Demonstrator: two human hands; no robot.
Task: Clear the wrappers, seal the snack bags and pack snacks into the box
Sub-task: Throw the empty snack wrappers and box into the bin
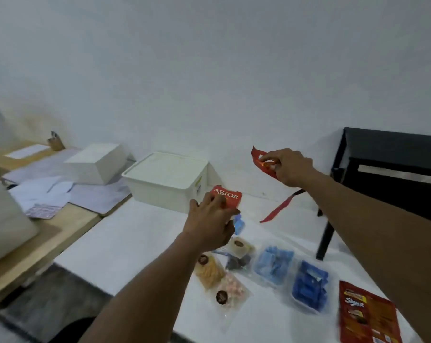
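Here, beside white tub [160, 194], left fingers [208, 203] grip Astor pack [230, 195], right fingers [270, 158] pinch wrapper [256, 155].

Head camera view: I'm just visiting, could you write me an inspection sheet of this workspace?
Surface: white tabletop, beside a wooden desk.
Job's things: white lidded plastic box, lid on; red Astor snack pack; torn red wrapper piece; clear bags of blue-wrapped snacks; clear bags of biscuits; flat red snack pouch.
Clutter: loose white papers and a white cardboard box on the desk.
Hands: left hand grips the Astor pack; right hand pinches the wrapper piece in the air.
Cables: nothing seen.
Surroundings: plain white wall; black cabinet at right.
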